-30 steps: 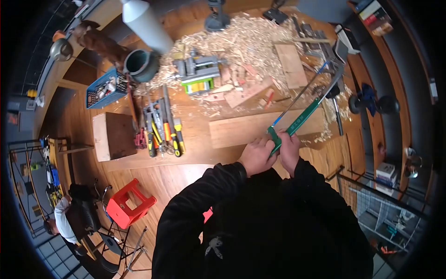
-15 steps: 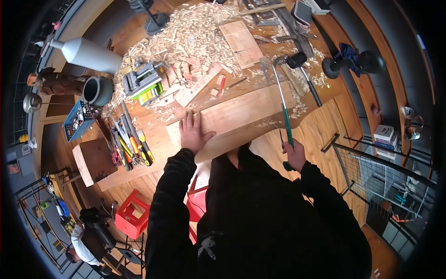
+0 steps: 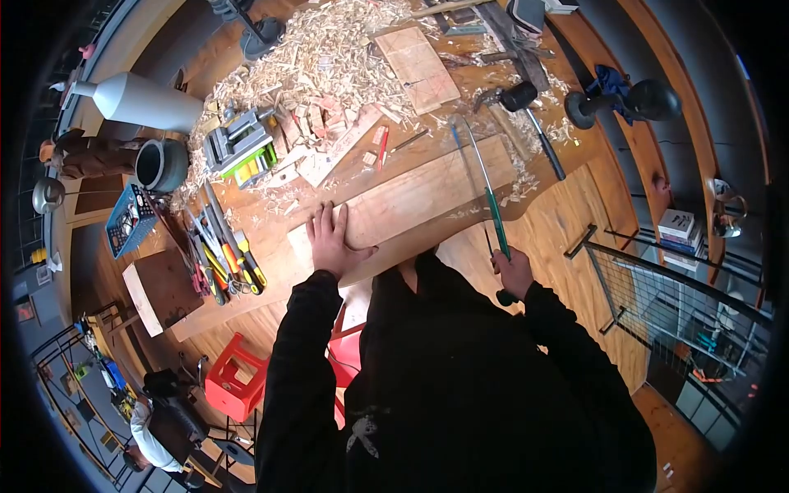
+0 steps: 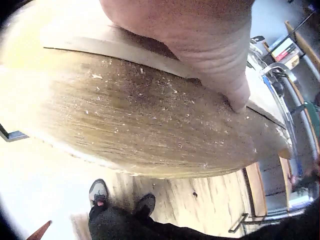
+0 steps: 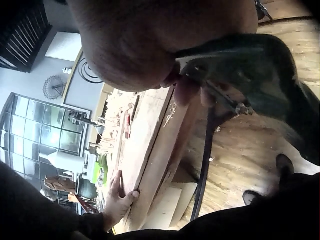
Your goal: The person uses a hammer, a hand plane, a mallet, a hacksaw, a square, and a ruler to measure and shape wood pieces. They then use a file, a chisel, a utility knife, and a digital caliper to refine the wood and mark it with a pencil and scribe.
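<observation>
A long pale board [image 3: 419, 195] lies along the table's near edge. My left hand [image 3: 330, 242] presses flat on its left end with the fingers spread; in the right wrist view that hand [image 5: 119, 204] rests on the board too. Curled round the handle of a green hacksaw [image 3: 495, 215], my right hand [image 3: 514, 273] is just off the table's near edge. The saw's frame and blade reach over the right part of the board; whether the blade touches wood I cannot tell. In the right wrist view the green handle [image 5: 250, 70] fills the upper right.
Wood shavings [image 3: 329, 57] cover the back of the table. A green and grey vise [image 3: 242, 148], hand tools [image 3: 226, 255] and a wooden block [image 3: 162, 292] are at the left. A black mallet [image 3: 519, 97] lies at the right. A red stool [image 3: 237, 378] stands on the floor.
Both hands were together at the saw; the left let go and came down flat on the board. The right brought the saw round from pointing up and right to across the board's right part.
</observation>
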{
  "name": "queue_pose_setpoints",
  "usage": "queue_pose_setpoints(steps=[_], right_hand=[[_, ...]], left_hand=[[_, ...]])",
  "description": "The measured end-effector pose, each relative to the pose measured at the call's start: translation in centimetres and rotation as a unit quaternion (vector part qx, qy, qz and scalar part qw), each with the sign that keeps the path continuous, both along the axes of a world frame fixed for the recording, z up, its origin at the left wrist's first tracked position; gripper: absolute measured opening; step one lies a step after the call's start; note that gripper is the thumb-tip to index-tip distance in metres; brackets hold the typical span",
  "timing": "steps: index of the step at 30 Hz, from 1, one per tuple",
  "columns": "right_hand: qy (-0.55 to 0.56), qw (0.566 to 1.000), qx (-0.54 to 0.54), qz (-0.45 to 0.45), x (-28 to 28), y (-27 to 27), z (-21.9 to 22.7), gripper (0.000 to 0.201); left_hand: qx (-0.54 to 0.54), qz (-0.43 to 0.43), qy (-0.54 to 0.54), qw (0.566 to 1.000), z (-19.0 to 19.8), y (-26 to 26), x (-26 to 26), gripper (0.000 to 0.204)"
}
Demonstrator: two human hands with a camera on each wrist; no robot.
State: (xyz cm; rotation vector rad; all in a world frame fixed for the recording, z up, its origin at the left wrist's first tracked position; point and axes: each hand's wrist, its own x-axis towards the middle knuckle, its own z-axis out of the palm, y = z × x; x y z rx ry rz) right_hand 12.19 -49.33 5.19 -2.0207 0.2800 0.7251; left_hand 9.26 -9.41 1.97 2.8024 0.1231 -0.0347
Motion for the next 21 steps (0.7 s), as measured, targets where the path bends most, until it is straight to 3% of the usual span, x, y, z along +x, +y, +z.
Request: queue_pose_setpoints(steps=[11,16,21], right_hand=[[0.016,0.999,0.001,0.038,-0.1,0.9,0.7,0.026],[-0.038,0.999,0.036,0.016,-0.8,0.2,-1.0,0.025],[-0.046,0.994,-0.080,0.064,-0.5,0.0,-0.2,0.032]], left_hand=[[-0.007,-0.006,-0.019,1.000,0.5,1.7,-0.6,0.104],[-0.041,-0.043,-0.018,0.998,1.1,-0.9,1.3,0.108],[-0.065,-0.083,-0.017,0.994,0.5,-3.7,3.3,0.106]])
